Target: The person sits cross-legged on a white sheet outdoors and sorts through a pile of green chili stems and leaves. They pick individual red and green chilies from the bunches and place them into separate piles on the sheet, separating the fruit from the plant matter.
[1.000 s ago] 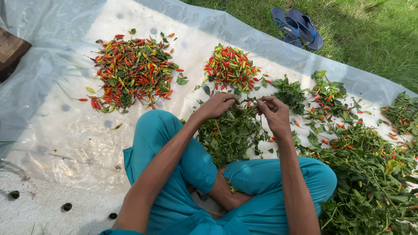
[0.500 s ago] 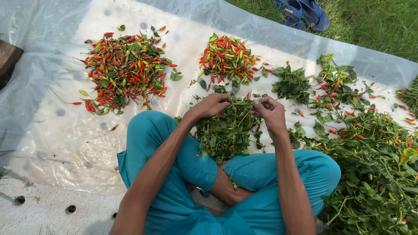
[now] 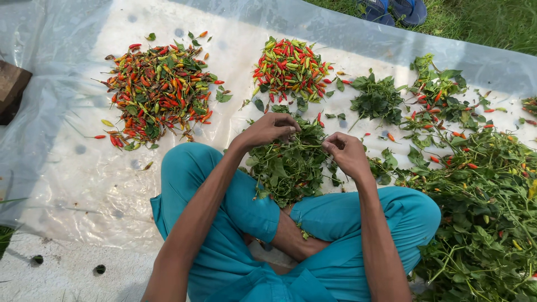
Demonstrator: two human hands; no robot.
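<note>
Both hands have drawn apart since a second ago, when their fingertips nearly met over the leaf heap; the view has also tipped downward, so the sandals at the top edge are now half cut off.

Landmark: the leaf heap (image 3: 291, 165), a mound of stripped green sprigs lying on the plastic sheet (image 3: 72, 168) just ahead of the crossed legs in teal trousers (image 3: 235, 207).

Far left of the heap, at the sheet's edge, a dark wooden block (image 3: 11, 89). Up and left of the heap, the large chilli pile (image 3: 159, 86), mixed red, orange and green with leaf scraps. Directly beyond the heap, the small chilli pile (image 3: 291, 67), cleaner and brighter.

Left hand (image 3: 268, 130) sits at the heap's far left edge, wrist bent, fingers curled down and pinched on a thin green stem (image 3: 307, 146). That stem runs across the top of the heap to the right hand (image 3: 347, 154), which hangs over the heap's right side, thumb and forefinger pressed shut on the stem's other end. Forearms angle inward from the knees.

Judged step: picking over a sprig, chillies being pulled off the stalk. What comes off seems to need a short reach beyond the heap to a pile; the bare stalk drops on the heap.

Right of the heap, unpicked branches (image 3: 475, 190) with red chillies among the leaves. Beyond them, blue sandals (image 3: 394, 8) on grass.
</note>
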